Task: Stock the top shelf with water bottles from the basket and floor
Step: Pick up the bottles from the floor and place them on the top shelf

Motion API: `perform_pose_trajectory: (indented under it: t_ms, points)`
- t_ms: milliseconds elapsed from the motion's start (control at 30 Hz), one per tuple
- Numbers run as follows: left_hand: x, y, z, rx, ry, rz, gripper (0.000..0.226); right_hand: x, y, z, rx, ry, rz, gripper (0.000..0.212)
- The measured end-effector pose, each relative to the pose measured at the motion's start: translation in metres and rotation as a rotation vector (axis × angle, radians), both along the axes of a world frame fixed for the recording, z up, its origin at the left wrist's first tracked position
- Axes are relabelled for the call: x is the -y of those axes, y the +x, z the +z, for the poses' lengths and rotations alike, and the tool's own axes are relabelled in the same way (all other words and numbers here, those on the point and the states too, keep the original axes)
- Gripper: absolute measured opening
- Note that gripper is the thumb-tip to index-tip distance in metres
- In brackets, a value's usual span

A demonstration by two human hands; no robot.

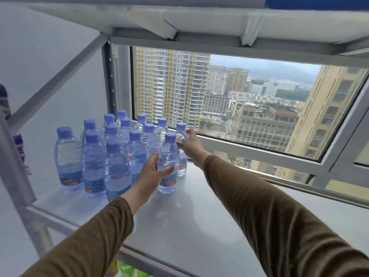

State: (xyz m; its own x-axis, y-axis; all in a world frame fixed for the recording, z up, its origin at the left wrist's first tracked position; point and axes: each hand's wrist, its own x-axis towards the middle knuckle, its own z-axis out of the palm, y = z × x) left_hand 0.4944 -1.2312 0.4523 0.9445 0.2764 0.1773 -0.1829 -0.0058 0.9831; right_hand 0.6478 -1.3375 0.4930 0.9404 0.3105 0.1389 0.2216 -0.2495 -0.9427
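The pale grey metal top shelf (199, 212) runs from the lower left of the frame toward the right edge, in front of a wide window (249, 100) showing tall city buildings. A cluster of clear plastic water bottles with lilac-blue caps (111, 148) stands on its left part, left of frame centre, each upright with its long axis vertical and cap pointing up. The left hand (148, 176), in an olive-brown long sleeve (83, 242), grips the front clear bottle with a blue label (168, 166) round its middle, thumb across the near side; the bottle stands upright with its base on the shelf. The right hand (189, 143) reaches farther back and curls its fingers round the shoulder of the rear clear bottle nearest the window (182, 156), also upright, just behind the front one.
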Motion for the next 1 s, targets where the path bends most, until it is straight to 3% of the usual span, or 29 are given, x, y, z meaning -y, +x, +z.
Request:
perform_pose_trajectory:
  t_ms: [133,300,400,500,667,767,1000]
  points:
    - [-0.007,0.016,-0.006,-0.007,-0.002,0.03,0.045,-0.015,0.057,-0.034,0.005,-0.001,0.034,0.066]
    - [-0.008,0.023,-0.01,-0.025,-0.012,0.012,0.055,0.003,0.032,-0.011,0.027,-0.012,0.066,0.069]
    - [-0.007,0.021,-0.012,-0.053,0.044,-0.004,0.076,0.018,0.014,0.007,-0.059,0.008,0.164,0.07]
    - [-0.005,0.023,-0.012,-0.068,0.094,0.02,0.07,0.026,0.013,0.01,-0.096,-0.011,0.225,0.053]
    - [-0.006,0.03,-0.012,-0.069,0.085,0.008,0.06,0.021,0.017,0.005,-0.041,-0.022,0.146,0.045]
    - [-0.003,0.031,-0.009,-0.052,0.076,0.005,0.048,0.015,0.018,0.005,-0.019,-0.039,0.11,0.051]
    - [-0.002,0.032,-0.01,-0.071,0.074,0.018,0.045,0.013,0.023,0.001,-0.025,-0.038,0.093,0.064]
